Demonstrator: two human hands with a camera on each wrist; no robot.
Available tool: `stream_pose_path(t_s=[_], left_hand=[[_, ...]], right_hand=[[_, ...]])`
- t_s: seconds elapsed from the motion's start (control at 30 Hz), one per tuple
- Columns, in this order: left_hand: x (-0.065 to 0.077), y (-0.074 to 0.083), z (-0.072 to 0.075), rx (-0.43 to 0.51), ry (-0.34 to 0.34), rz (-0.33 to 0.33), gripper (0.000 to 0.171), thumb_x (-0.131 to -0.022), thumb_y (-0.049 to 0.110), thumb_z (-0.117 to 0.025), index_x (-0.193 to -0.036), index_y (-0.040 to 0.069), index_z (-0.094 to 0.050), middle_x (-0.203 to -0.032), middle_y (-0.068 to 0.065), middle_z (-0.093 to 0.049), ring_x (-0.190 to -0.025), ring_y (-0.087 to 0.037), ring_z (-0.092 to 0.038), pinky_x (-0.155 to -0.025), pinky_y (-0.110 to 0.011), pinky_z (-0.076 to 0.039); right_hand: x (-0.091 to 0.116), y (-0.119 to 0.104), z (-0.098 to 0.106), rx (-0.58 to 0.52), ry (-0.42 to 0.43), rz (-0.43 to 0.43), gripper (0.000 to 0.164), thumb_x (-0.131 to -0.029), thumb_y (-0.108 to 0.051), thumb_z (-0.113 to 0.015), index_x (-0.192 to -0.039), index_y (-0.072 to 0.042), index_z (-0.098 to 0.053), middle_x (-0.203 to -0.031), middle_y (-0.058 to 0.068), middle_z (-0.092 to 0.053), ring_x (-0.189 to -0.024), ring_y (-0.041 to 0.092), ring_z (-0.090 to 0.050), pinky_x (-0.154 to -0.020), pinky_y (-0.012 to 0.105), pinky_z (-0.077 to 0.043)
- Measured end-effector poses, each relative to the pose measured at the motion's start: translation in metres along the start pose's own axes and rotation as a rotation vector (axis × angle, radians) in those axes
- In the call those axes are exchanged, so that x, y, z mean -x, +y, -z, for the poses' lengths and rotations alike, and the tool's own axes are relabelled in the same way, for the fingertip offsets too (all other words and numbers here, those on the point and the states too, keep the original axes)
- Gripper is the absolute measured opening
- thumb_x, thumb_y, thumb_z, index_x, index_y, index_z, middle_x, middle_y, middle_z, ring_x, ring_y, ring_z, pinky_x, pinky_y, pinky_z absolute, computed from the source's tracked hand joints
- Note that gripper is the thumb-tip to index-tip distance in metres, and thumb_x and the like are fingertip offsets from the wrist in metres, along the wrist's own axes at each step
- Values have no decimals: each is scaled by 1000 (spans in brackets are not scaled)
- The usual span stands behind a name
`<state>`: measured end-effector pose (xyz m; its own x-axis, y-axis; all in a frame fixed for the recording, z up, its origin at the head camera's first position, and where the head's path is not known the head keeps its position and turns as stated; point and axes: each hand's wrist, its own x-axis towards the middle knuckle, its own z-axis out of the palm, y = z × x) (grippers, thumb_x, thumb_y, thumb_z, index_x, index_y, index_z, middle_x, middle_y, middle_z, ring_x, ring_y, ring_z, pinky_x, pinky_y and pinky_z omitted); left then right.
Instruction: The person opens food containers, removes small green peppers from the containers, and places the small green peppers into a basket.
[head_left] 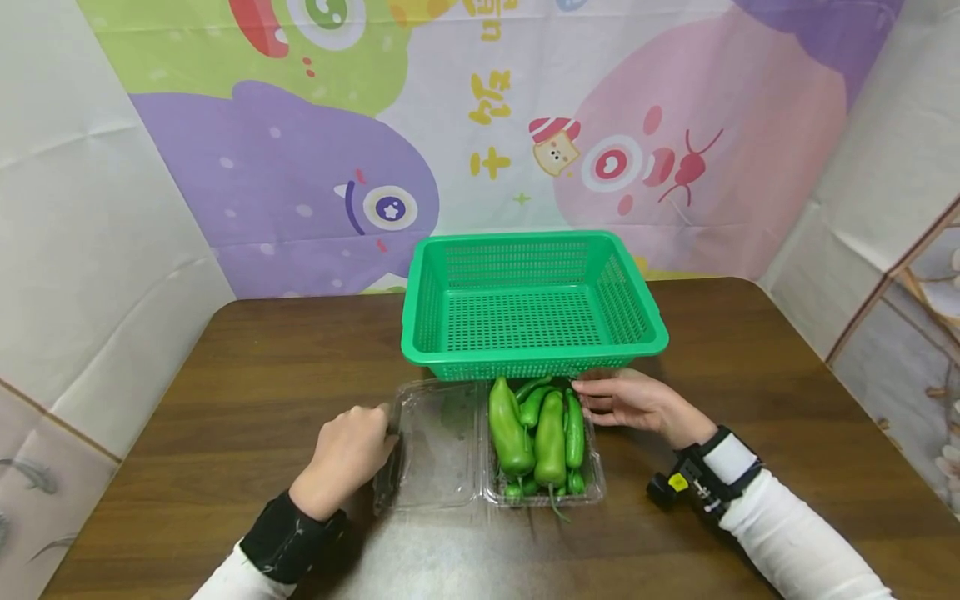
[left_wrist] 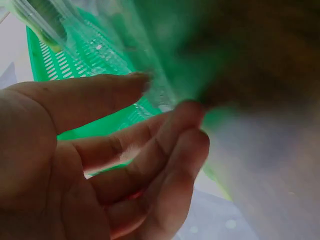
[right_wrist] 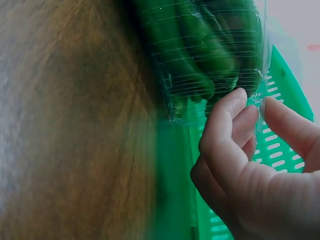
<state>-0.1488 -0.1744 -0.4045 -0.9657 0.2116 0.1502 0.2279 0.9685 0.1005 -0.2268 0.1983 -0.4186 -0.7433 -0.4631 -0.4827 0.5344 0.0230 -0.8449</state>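
Observation:
A clear plastic clamshell box lies unfolded on the table. Its base [head_left: 596, 492] holds several green peppers [head_left: 551, 437], two of them large with thin stems, the others slimmer. To the left, its lid [head_left: 438, 450] is laid back. My left hand [head_left: 351, 454] pinches the lid's outer edge between thumb and fingers; in the left wrist view the plastic edge runs between the fingertips [left_wrist: 187, 112]. At the base's far right corner, my right hand [head_left: 626, 400] pinches the rim, with the thumb on one side and curled fingers [right_wrist: 225, 120] on the other.
Right behind the box stands a green perforated plastic basket [head_left: 532, 357], with nothing in it. The brown wooden table [head_left: 247, 383] ends at a cartoon-printed cloth [head_left: 487, 192] hung behind. Pale cloth walls [head_left: 82, 208] close in both sides.

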Motion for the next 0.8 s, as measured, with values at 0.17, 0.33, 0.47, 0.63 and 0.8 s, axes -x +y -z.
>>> stream_pose_path(t_s=[0.17, 0.33, 0.47, 0.63, 0.8], left_hand=[[-3, 12, 5, -17, 98, -39, 16, -77, 13, -76, -82, 3, -64, -67, -7, -55, -61, -26, -58, -42, -36, -45], [-3, 29, 9, 40, 189, -161, 16, -78, 14, -76, -89, 6, -67, -81, -7, -59, -74, -23, -60, -52, -35, -52], [-1, 41, 9, 86, 218, -273, 16, -78, 16, -77, -90, 10, -69, -83, -3, -59, -75, -18, -59, -56, -31, -53], [1, 53, 12, 115, 211, -404, 17, -79, 19, -76, -93, 11, -70, -88, 0, -61, -79, -15, -60, -62, -28, -54], [2, 58, 14, 157, 185, -547, 16, -81, 20, -75, -93, 12, -69, -91, 2, -64, -83, -13, -63, -68, -27, -56]], right_hand=[[1, 0, 0, 23, 4, 2, 45, -96, -17, -55, -131, 1, -33, -100, 1, -56, -87, 9, -59, -76, 22, -55], [2, 1, 0, 26, 13, 2, 48, -96, -17, -55, -133, 2, -30, -101, 0, -56, -88, 9, -59, -76, 22, -55], [2, 2, 0, 23, 10, 2, 44, -96, -17, -55, -130, 1, -33, -100, 0, -56, -87, 9, -59, -76, 22, -55], [1, 1, 0, 15, 2, 1, 43, -96, -17, -54, -130, 0, -33, -99, 2, -55, -86, 9, -58, -76, 22, -55], [0, 1, 0, 20, 2, -2, 55, -96, -19, -55, -137, 2, -25, -100, 2, -54, -86, 9, -57, -76, 23, -55]])
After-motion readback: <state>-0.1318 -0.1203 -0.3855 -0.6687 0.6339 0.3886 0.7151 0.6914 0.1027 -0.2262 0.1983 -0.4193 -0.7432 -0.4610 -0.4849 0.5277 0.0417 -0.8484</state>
